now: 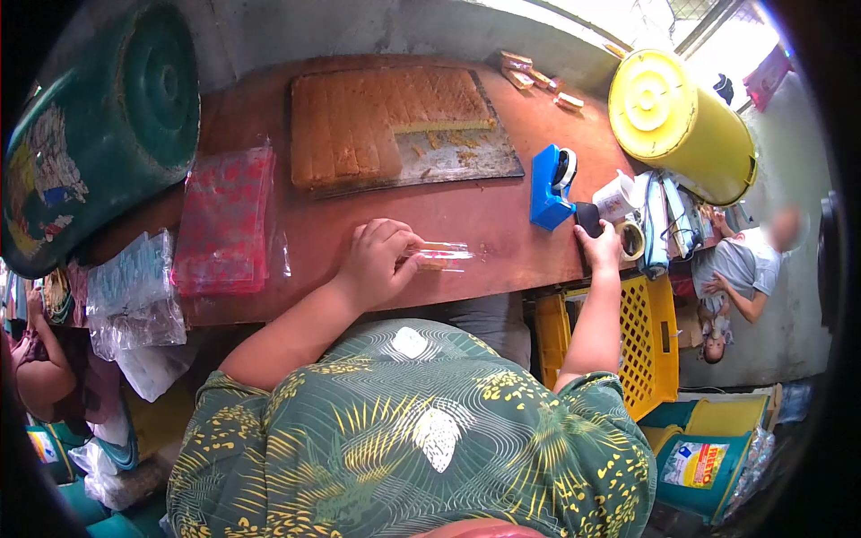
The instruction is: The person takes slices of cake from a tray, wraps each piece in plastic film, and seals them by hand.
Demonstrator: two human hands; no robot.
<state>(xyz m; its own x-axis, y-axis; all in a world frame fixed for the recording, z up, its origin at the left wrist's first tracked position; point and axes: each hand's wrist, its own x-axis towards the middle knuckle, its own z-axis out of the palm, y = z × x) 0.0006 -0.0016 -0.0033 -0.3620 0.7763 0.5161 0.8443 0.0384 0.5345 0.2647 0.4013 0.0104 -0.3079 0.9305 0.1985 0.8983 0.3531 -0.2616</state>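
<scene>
One wrapped slice (441, 255) seems light, crushable, best held by its sides; my left hand (381, 260) pinches it, my right hand (599, 246) grips a black object (587, 218).

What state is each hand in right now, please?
Left hand: closed, holding a wrapped piece.
Right hand: at the black object by the blue dispenser; whether its grip is closed cannot be told.

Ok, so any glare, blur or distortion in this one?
Head view: wide-angle distortion bows the table, corners black; window at upper right blown out; glare streaks on the clear wrapper at the left hand; soft blur patch over the head of the person at far right.
</scene>
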